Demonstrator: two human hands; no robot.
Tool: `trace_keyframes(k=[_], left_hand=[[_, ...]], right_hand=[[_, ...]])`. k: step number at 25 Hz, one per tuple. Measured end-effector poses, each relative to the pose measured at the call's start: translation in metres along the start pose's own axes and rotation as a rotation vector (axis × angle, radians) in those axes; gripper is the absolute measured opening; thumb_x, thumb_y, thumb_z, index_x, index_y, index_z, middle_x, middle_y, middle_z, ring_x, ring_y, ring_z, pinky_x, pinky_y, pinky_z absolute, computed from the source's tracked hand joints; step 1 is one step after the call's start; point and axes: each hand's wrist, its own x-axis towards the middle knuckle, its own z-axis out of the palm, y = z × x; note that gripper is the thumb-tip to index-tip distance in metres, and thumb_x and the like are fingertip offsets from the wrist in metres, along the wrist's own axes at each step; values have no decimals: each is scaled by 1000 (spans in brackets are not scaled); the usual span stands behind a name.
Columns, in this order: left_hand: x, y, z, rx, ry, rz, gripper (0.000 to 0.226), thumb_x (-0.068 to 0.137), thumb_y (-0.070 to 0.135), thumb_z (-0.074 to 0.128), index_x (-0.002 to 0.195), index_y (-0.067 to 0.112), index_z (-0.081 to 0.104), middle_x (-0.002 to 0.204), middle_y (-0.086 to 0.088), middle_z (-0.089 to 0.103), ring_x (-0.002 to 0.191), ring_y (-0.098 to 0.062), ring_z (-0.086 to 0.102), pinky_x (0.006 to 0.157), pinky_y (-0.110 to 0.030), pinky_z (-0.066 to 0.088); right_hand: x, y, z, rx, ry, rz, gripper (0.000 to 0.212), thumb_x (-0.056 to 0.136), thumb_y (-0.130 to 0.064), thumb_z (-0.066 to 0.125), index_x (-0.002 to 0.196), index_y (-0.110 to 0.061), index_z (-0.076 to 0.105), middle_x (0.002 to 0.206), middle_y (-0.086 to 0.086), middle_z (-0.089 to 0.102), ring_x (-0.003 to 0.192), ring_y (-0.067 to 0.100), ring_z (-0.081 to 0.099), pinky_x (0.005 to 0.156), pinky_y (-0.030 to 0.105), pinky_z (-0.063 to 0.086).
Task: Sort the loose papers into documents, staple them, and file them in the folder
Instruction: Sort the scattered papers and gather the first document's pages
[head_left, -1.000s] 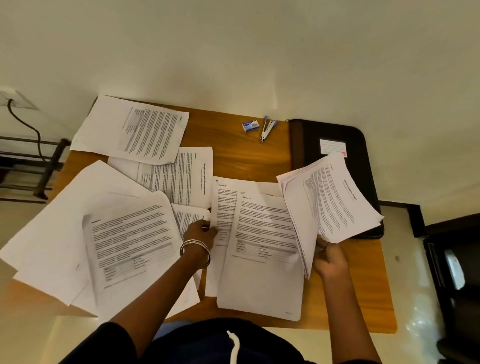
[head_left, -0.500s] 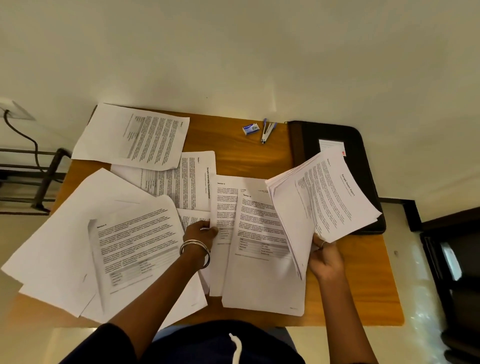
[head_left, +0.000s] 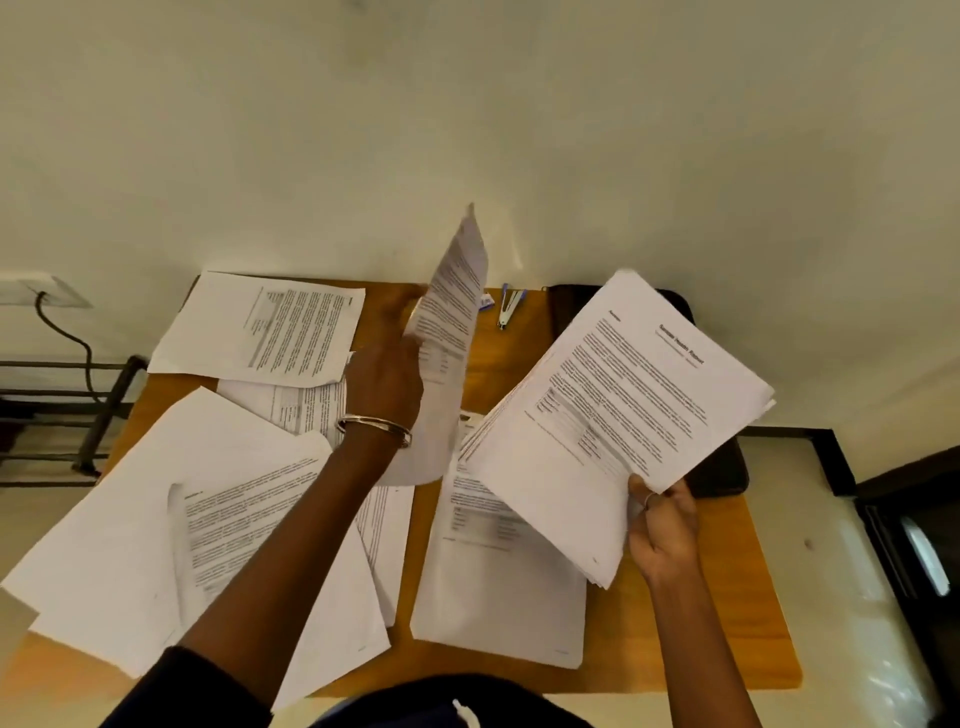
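My left hand (head_left: 387, 382) holds a single printed sheet (head_left: 451, 312) lifted upright above the middle of the wooden table (head_left: 737, 639). My right hand (head_left: 662, 525) grips the lower corner of a thick stack of printed papers (head_left: 618, 410), raised and tilted over the table's right side. Loose sheets lie spread out: one at the far left (head_left: 265, 327), a fanned pile at the near left (head_left: 156, 525), and one in the near middle (head_left: 498, 592). A small stapler (head_left: 509, 307) lies at the far edge. The black folder (head_left: 722, 467) is mostly hidden behind the stack.
A small blue-and-white staple box (head_left: 487, 301) peeks out beside the lifted sheet. A wall socket with a black cable (head_left: 62, 327) and a dark metal rack (head_left: 67, 415) stand left of the table. Dark furniture (head_left: 914, 551) is at the right, on a pale floor.
My left hand has picked up a sheet from the table's middle and raised it upright toward the far edge. The stack in my right hand has moved up and tilted flatter.
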Motion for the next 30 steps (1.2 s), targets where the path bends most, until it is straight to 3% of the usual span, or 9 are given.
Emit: trace_keyframes(k=[4,9,14,16,18,20,23,26,30], left_hand=[[1,32,18,-62,-209,200,29,89,-3,52,111,9,66,98,-10,66,82,-22,62,69,2,35],[-31,62,38,-411,-346,-53,22,92,30,53,109,19,63,96,9,67,75,-6,68,59,-13,51],[-50,67,50,-548,-323,-265,32,82,17,68,111,19,55,100,10,65,85,-17,69,57,-18,54],[-59,60,51,-575,-324,-205,53,79,16,72,121,40,50,121,11,57,99,-26,65,64,-25,57],[-65,49,55,-466,-287,-161,78,76,8,74,117,64,39,147,0,32,109,-25,57,73,-32,57],[-67,36,61,-318,-233,-198,70,78,3,69,124,47,40,143,-4,38,106,-26,58,78,-34,56],[-66,28,68,-173,-73,-275,37,81,1,63,116,11,55,111,-10,64,99,-31,62,83,-42,53],[-67,34,63,-196,103,-280,34,83,-2,61,116,1,55,105,-12,64,92,-24,57,77,-32,45],[-82,16,59,-201,86,-286,42,81,24,63,114,2,54,101,-11,63,88,-27,58,71,-29,44]], right_hand=[[4,-36,11,-11,-211,13,42,90,9,51,121,-16,62,115,8,69,106,24,65,88,44,55],[13,-52,14,-61,-363,11,40,90,7,53,124,-13,59,117,9,68,108,24,65,86,40,56],[26,-58,7,-99,-442,8,39,86,-4,62,124,-12,58,120,11,67,109,28,64,83,39,56],[34,-64,2,-67,-474,27,51,83,-1,64,131,-10,51,122,14,65,111,32,63,84,44,56],[40,-71,4,-109,-457,-36,61,77,7,67,132,-11,47,119,14,66,109,31,64,82,48,56],[39,-76,13,-236,-438,-147,51,79,8,67,124,-11,54,110,10,70,104,31,66,78,44,58],[25,-82,33,-330,-445,-284,34,84,3,65,112,-15,61,100,2,72,97,22,69,74,35,59],[11,-85,50,-362,-473,-395,36,86,-2,66,118,-16,56,102,-1,69,96,11,68,73,28,59],[5,-60,49,-517,-562,-376,47,90,-8,61,134,-15,47,117,-1,63,110,14,62,80,24,57]])
